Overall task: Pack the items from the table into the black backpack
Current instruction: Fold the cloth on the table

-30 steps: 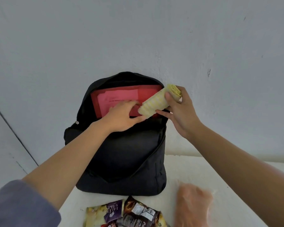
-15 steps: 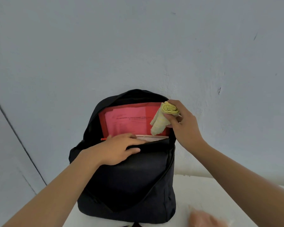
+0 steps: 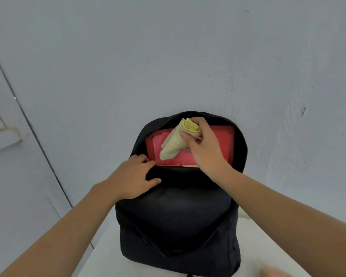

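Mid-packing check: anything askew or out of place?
Nothing stands out. The black backpack stands upright, open, red folder inside; the right hand holds a rolled yellow cloth over it, the left hand grips its rim.

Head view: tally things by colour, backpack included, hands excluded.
Black: 1, backpack
Red: 1, folder
Pink: 1, sheet in folder
Yellow: 1, rolled cloth
Total: 4, leaving out the blurred thing at lower right

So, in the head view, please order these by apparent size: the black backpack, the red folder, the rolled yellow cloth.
1. black backpack, clearly largest.
2. red folder, counting only the part visible inside the bag.
3. rolled yellow cloth in the right hand, smallest, though nearer the camera.
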